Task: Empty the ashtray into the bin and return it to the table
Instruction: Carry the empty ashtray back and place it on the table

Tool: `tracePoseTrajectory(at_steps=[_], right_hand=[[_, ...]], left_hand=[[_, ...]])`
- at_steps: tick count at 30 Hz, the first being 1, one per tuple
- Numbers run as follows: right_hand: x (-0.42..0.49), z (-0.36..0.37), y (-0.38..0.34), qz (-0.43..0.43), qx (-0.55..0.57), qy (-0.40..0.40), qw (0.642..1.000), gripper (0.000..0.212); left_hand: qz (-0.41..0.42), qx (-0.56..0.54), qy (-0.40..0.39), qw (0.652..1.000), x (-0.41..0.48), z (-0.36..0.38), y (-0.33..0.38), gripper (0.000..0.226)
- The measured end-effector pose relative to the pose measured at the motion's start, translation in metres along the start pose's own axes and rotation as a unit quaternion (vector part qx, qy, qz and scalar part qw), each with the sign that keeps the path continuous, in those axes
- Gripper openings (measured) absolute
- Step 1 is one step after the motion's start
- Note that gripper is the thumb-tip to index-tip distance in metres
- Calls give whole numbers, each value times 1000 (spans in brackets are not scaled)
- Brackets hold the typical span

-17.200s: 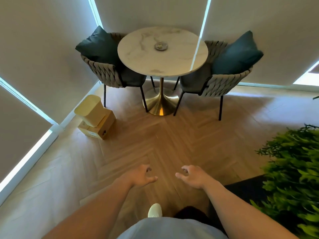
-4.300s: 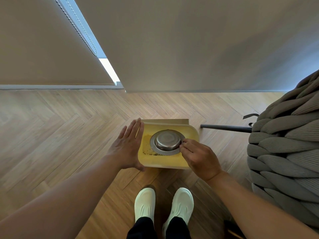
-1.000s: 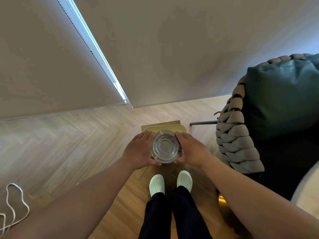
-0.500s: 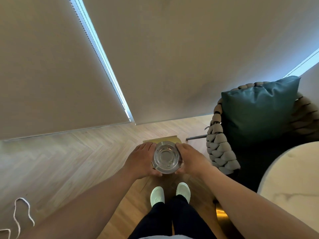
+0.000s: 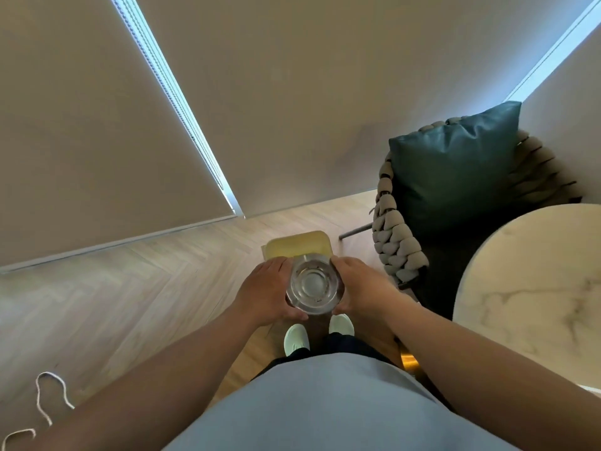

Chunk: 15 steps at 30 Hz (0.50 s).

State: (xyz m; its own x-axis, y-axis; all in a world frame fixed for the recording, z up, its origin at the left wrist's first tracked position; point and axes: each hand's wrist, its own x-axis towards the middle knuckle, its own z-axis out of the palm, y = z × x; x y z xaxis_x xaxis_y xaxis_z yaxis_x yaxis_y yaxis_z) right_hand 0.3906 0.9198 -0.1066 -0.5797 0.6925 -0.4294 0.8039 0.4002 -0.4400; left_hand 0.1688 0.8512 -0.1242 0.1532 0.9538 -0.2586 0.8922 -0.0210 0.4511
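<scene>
A round metal ashtray (image 5: 313,286) is held upright in front of me, its bowl facing up with a few dark specks inside. My left hand (image 5: 265,291) grips its left side and my right hand (image 5: 361,288) grips its right side. Just beyond the ashtray, the yellow bin (image 5: 297,245) stands on the wooden floor, its near part hidden behind the ashtray and my hands. The round marble table (image 5: 533,288) shows at the right edge of the view.
A woven grey chair (image 5: 398,252) with a dark teal cushion (image 5: 455,164) stands between the bin and the table. Roller blinds cover the windows ahead. A white cord (image 5: 45,405) lies on the floor at lower left. My white shoes (image 5: 296,338) are below the ashtray.
The view has lifted and swung right, bringing more of the table and chair into sight. The ashtray stays held in both hands, a little nearer my body than the bin.
</scene>
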Motion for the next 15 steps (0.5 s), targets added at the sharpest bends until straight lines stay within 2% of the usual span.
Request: tracePoseTrajectory(at_steps=[8, 15], right_hand=[[-33, 15, 18, 61, 52, 42, 996, 85], [-115, 27, 43, 176, 113, 162, 964, 95]], left_hand=[[89, 27, -44, 995, 19, -2, 21, 105], [208, 70, -102, 970, 56, 12, 87, 102]])
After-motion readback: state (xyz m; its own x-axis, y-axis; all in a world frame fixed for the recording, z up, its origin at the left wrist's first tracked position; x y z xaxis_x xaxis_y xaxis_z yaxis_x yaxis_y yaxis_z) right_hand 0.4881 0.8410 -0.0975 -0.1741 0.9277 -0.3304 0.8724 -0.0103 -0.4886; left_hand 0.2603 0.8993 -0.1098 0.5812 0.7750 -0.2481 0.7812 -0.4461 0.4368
